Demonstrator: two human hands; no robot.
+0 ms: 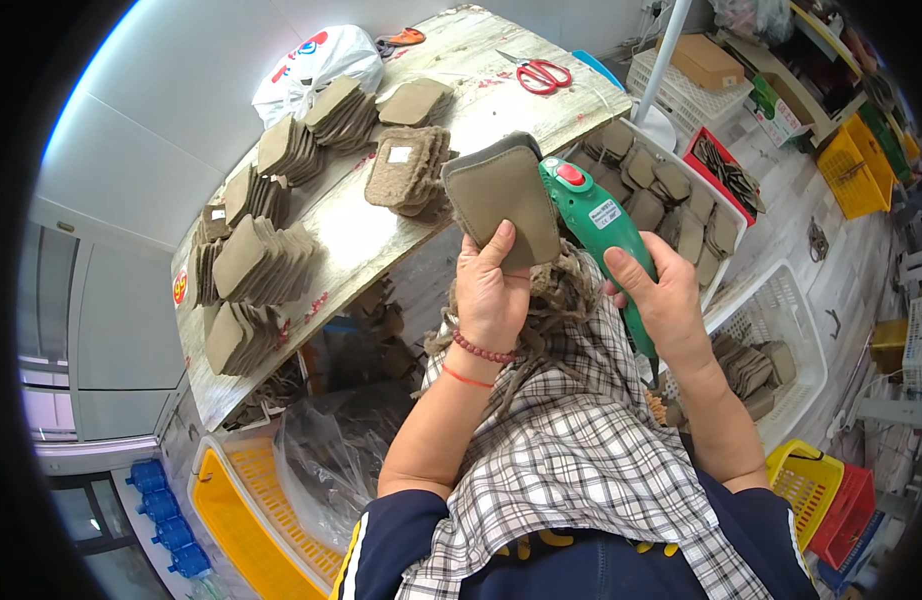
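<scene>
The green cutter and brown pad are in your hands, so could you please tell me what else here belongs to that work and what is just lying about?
In use:
- left hand holding the brown pad
- right hand gripping the green cutter
- pad stacks on the table
- white basket of pads

Lying about:
- red scissors
- plastic bag
- yellow crate

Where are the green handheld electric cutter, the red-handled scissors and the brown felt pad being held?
green handheld electric cutter [603,222], head view, on its green body
red-handled scissors [542,74], head view, on the red handles
brown felt pad [501,192], head view, on its flat face
</scene>
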